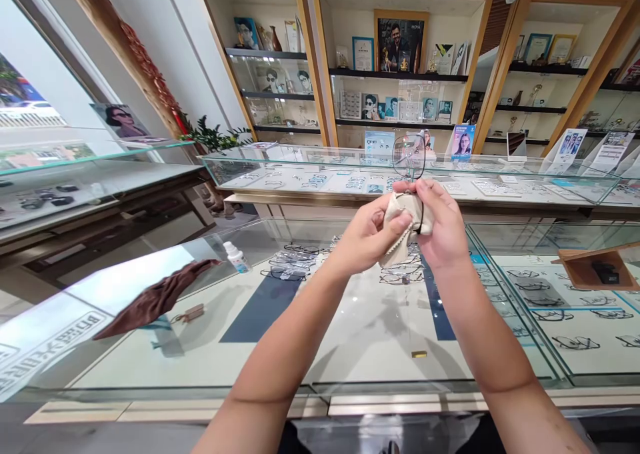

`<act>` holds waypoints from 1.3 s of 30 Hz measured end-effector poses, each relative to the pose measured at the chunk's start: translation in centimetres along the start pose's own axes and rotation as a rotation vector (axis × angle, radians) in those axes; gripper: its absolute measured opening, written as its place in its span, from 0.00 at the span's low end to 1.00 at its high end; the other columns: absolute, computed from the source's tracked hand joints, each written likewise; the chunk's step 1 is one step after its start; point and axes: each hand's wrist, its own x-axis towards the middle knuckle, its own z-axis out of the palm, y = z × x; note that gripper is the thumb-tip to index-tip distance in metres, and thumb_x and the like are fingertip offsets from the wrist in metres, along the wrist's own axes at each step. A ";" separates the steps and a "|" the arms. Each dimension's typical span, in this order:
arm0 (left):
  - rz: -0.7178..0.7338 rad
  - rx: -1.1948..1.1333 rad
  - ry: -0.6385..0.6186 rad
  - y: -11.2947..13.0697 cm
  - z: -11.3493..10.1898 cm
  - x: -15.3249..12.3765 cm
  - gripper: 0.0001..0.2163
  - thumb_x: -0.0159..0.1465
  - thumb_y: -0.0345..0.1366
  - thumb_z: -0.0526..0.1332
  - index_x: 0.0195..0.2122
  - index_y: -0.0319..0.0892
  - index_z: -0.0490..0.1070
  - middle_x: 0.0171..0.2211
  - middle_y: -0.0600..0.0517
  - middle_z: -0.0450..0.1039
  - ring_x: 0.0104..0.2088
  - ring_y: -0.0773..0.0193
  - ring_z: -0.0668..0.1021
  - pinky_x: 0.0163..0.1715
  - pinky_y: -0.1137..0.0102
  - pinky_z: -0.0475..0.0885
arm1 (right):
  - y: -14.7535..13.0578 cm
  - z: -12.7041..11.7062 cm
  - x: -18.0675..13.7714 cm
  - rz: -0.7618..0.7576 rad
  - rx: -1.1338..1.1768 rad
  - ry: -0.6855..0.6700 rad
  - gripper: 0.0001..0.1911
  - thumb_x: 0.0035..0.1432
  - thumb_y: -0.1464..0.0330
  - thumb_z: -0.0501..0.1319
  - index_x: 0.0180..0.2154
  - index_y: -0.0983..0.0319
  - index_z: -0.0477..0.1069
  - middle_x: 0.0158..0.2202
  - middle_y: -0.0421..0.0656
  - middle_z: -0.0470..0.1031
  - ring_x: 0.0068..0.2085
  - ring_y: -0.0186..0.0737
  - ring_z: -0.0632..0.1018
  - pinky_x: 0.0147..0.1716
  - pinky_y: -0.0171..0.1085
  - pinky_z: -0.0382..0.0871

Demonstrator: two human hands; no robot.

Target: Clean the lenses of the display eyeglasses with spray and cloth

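Note:
A pair of eyeglasses [410, 155] with a thin dark frame is held up sideways above the glass counter, one lens pointing upward. My left hand [373, 234] pinches a beige cleaning cloth [399, 251] around the lower lens, thumb pressed on the near side. Closed on the frame near the bridge, my right hand [443, 221] steadies the glasses, and its fingers also touch the cloth. The lower lens is mostly covered by cloth and fingers.
On the glass counter [370, 367] lie a brown cloth [160, 297] and a white spray bottle [236, 257] at the left. Several eyeglasses [287, 264] show in the display below. A brown tray [600, 267] stands at the right. Another display case [310, 194] runs behind.

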 end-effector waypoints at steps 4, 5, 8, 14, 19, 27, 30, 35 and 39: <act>0.089 -0.026 0.228 -1.4 1.2 0.2 0.22 0.62 0.56 0.72 0.44 0.42 0.75 0.33 0.52 0.74 0.29 0.68 0.73 0.30 0.73 0.69 | 0.6 0.4 -0.1 0.022 0.075 -0.035 0.13 0.57 0.58 0.73 0.31 0.56 0.72 0.39 0.40 0.83 0.44 0.40 0.81 0.48 0.41 0.78; 0.114 -0.009 0.297 -1.7 1.4 0.3 0.23 0.61 0.57 0.72 0.44 0.42 0.76 0.34 0.51 0.76 0.31 0.67 0.75 0.32 0.72 0.71 | 0.8 0.7 -0.2 0.030 0.087 -0.043 0.13 0.56 0.58 0.73 0.31 0.56 0.72 0.38 0.40 0.82 0.45 0.40 0.81 0.49 0.42 0.78; 0.170 0.052 0.479 -2.1 1.8 0.5 0.24 0.63 0.61 0.69 0.35 0.41 0.77 0.32 0.51 0.76 0.31 0.66 0.75 0.33 0.71 0.72 | 1.2 1.4 -0.6 0.058 0.098 -0.063 0.13 0.55 0.58 0.73 0.31 0.55 0.72 0.37 0.40 0.82 0.46 0.42 0.81 0.50 0.44 0.78; 0.068 0.002 0.377 -1.4 0.8 0.8 0.28 0.62 0.67 0.65 0.31 0.42 0.76 0.23 0.55 0.70 0.27 0.67 0.73 0.30 0.72 0.71 | 1.3 1.1 -0.3 0.021 0.048 -0.017 0.14 0.53 0.56 0.75 0.32 0.55 0.74 0.37 0.40 0.82 0.41 0.40 0.81 0.44 0.41 0.79; -0.049 0.042 0.213 -0.5 -1.7 0.9 0.30 0.64 0.66 0.64 0.23 0.42 0.69 0.18 0.55 0.64 0.21 0.69 0.66 0.22 0.72 0.65 | 0.2 -1.1 0.8 -0.006 -0.040 0.000 0.15 0.55 0.54 0.74 0.33 0.56 0.75 0.40 0.39 0.82 0.38 0.37 0.79 0.38 0.38 0.76; -0.081 0.024 0.283 -0.6 -3.3 0.7 0.27 0.67 0.64 0.61 0.29 0.42 0.75 0.22 0.52 0.70 0.25 0.66 0.73 0.25 0.71 0.68 | -0.7 -2.4 1.2 -0.043 -0.321 -0.145 0.15 0.55 0.54 0.74 0.30 0.56 0.75 0.55 0.43 0.78 0.61 0.48 0.75 0.59 0.49 0.70; -0.069 -0.002 0.302 -0.8 -2.9 0.8 0.27 0.66 0.64 0.63 0.29 0.42 0.75 0.22 0.53 0.70 0.24 0.67 0.72 0.24 0.71 0.67 | -0.3 -1.9 1.1 -0.041 -0.368 -0.216 0.15 0.56 0.54 0.74 0.28 0.56 0.76 0.52 0.44 0.77 0.63 0.50 0.71 0.63 0.50 0.65; -0.013 0.008 0.388 -0.6 -2.6 0.9 0.25 0.63 0.61 0.69 0.26 0.42 0.72 0.19 0.56 0.65 0.20 0.70 0.65 0.20 0.70 0.59 | 0.1 -1.1 0.9 -0.035 -0.374 -0.264 0.17 0.56 0.53 0.74 0.26 0.56 0.76 0.36 0.41 0.71 0.46 0.43 0.72 0.55 0.45 0.66; -0.022 -0.036 0.364 0.1 -2.3 0.8 0.20 0.57 0.54 0.76 0.34 0.42 0.77 0.24 0.56 0.72 0.21 0.71 0.69 0.22 0.73 0.63 | 0.3 -0.9 0.8 -0.002 -0.310 -0.246 0.20 0.52 0.50 0.76 0.26 0.57 0.76 0.33 0.38 0.67 0.39 0.38 0.69 0.48 0.42 0.67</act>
